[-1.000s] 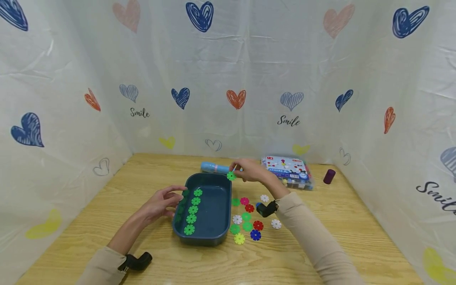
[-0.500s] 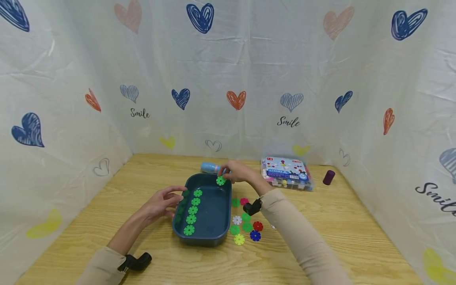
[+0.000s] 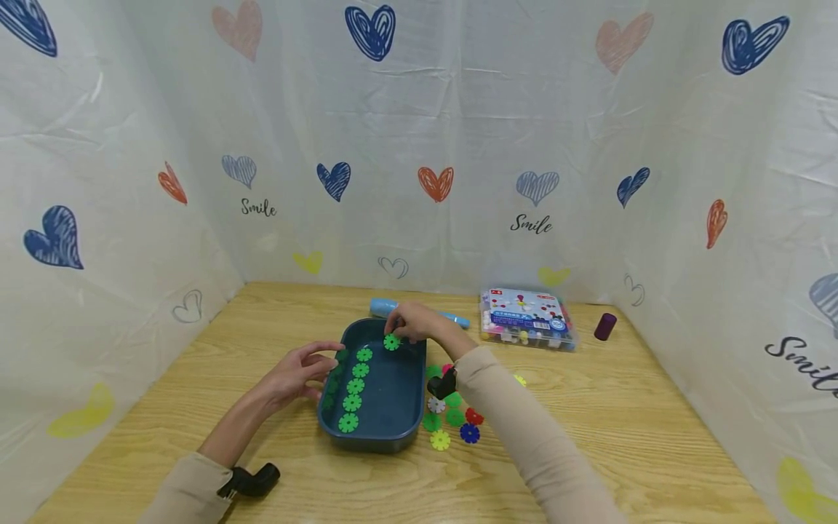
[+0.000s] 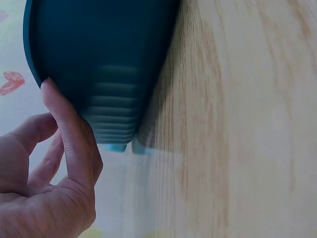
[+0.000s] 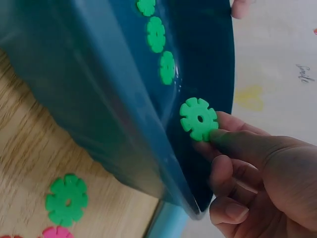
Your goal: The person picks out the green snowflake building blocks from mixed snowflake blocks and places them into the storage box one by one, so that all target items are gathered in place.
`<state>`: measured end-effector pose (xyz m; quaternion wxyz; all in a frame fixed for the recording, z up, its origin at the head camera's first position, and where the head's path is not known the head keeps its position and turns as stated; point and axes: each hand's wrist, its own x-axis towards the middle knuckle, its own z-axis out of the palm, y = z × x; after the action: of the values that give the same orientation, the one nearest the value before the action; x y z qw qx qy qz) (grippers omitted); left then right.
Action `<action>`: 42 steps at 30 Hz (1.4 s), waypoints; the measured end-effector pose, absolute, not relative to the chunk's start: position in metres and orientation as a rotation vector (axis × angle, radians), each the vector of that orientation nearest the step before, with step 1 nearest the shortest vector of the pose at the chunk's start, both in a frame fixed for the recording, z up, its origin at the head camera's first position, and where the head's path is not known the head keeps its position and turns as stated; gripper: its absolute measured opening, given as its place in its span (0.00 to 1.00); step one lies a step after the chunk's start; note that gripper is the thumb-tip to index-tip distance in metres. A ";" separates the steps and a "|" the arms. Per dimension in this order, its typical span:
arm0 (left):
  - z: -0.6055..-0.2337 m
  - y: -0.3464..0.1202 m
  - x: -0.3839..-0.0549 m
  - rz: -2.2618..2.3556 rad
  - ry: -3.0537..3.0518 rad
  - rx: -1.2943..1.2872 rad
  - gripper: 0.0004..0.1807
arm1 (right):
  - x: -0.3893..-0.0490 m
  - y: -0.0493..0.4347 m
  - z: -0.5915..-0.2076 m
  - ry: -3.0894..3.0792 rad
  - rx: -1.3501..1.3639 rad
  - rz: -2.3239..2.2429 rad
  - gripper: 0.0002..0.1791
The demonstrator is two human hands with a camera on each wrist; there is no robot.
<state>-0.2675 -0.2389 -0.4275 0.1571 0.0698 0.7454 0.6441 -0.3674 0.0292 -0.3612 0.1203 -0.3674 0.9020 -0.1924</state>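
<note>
The dark blue rectangular bin (image 3: 393, 435) stands on the table. Inside it, several green notched plastic discs (image 3: 356, 386) form a row along the left side. My right hand (image 3: 417, 322) pinches another green notched disc (image 5: 199, 119) between thumb and fingers, over the bin's far end; the right wrist view shows its centre hole. My left hand (image 3: 297, 375) is at the bin's left side, fingers loosely bent. One fingertip touches the rim in the left wrist view, and nothing is gripped.
Loose notched discs in green, red, white, yellow and blue (image 3: 469, 433) lie right of the bin, partly behind the right forearm. A light blue tube-like object (image 3: 382, 307) lies behind the bin. Farther right are a clear-bottomed kit box (image 3: 527, 318) and a purple cylinder (image 3: 605, 326).
My right hand has moved left with the green disc, from beyond the bin's far right corner to over its inside. The left hand has stayed at the bin's left side.
</note>
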 end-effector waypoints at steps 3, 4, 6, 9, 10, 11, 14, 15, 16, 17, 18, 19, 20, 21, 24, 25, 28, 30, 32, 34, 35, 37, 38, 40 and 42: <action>-0.428 -0.239 -0.268 1.839 2.137 0.200 0.30 | -0.367 0.025 -0.361 2.634 -1.045 -0.547 0.10; -0.428 -0.239 -0.268 1.837 2.139 0.201 0.30 | -0.367 0.024 -0.361 2.635 -1.039 -0.540 0.10; -0.428 -0.239 -0.267 1.835 2.139 0.205 0.30 | -0.367 0.021 -0.361 2.634 -1.030 -0.537 0.10; -0.427 -0.239 -0.267 1.833 2.141 0.206 0.30 | -0.366 0.017 -0.362 2.625 -1.011 -0.527 0.10; -0.427 -0.239 -0.267 1.836 2.140 0.202 0.30 | -0.367 0.016 -0.363 2.627 -1.004 -0.516 0.10; -0.427 -0.239 -0.267 1.835 2.139 0.205 0.30 | -0.366 0.014 -0.363 2.630 -0.988 -0.510 0.10; -0.426 -0.239 -0.266 1.841 2.131 0.205 0.29 | -0.366 0.010 -0.365 2.635 -0.947 -0.484 0.10; -0.426 -0.239 -0.266 1.842 2.128 0.212 0.29 | -0.366 0.009 -0.365 2.640 -0.938 -0.472 0.10; -0.426 -0.239 -0.265 1.846 2.124 0.210 0.29 | -0.365 0.008 -0.365 2.644 -0.934 -0.461 0.10; -0.425 -0.239 -0.265 1.844 2.121 0.216 0.29 | -0.365 0.006 -0.366 2.647 -0.932 -0.450 0.10; -0.425 -0.239 -0.265 1.848 2.119 0.215 0.29 | -0.365 0.005 -0.366 2.650 -0.932 -0.439 0.09; -0.426 -0.238 -0.265 1.846 2.118 0.223 0.30 | -0.365 0.004 -0.366 2.658 -0.933 -0.424 0.09; -0.426 -0.238 -0.265 1.848 2.118 0.221 0.30 | -0.365 0.003 -0.366 2.663 -0.933 -0.413 0.09; -0.426 -0.238 -0.265 1.848 2.117 0.221 0.30 | -0.364 0.002 -0.367 2.668 -0.931 -0.407 0.09; -0.426 -0.238 -0.265 1.851 2.114 0.222 0.30 | -0.364 0.000 -0.367 2.681 -0.921 -0.398 0.09; -0.427 -0.238 -0.265 1.851 2.112 0.222 0.30 | -0.364 -0.001 -0.367 2.681 -0.917 -0.400 0.09; -0.427 -0.238 -0.266 1.853 2.110 0.224 0.31 | -0.364 -0.002 -0.367 2.681 -0.907 -0.398 0.09; -0.427 -0.238 -0.266 1.852 2.110 0.227 0.32 | -0.364 -0.002 -0.367 2.689 -0.897 -0.380 0.09; -0.427 -0.238 -0.267 1.851 2.109 0.234 0.32 | -0.363 -0.002 -0.367 2.703 -0.888 -0.353 0.08; -0.427 -0.238 -0.267 1.851 2.107 0.238 0.32 | -0.362 -0.003 -0.368 2.719 -0.870 -0.319 0.08; -0.426 -0.238 -0.267 1.852 2.105 0.240 0.31 | -0.361 -0.003 -0.367 2.725 -0.862 -0.307 0.08; -0.426 -0.238 -0.267 1.852 2.101 0.244 0.31 | -0.360 -0.003 -0.367 2.734 -0.850 -0.288 0.09; -0.426 -0.238 -0.267 1.854 2.098 0.245 0.31 | -0.359 -0.004 -0.366 2.736 -0.846 -0.278 0.09; -0.425 -0.238 -0.266 1.856 2.092 0.245 0.31 | -0.357 -0.004 -0.366 2.737 -0.839 -0.269 0.10; -0.424 -0.238 -0.266 1.860 2.087 0.238 0.31 | -0.357 -0.004 -0.365 2.739 -0.830 -0.260 0.10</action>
<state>-0.2659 -0.2375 -0.4245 0.1672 0.0837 0.7334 0.6535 -0.3568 -0.0042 -0.3647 0.1334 -0.2861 0.9446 -0.0897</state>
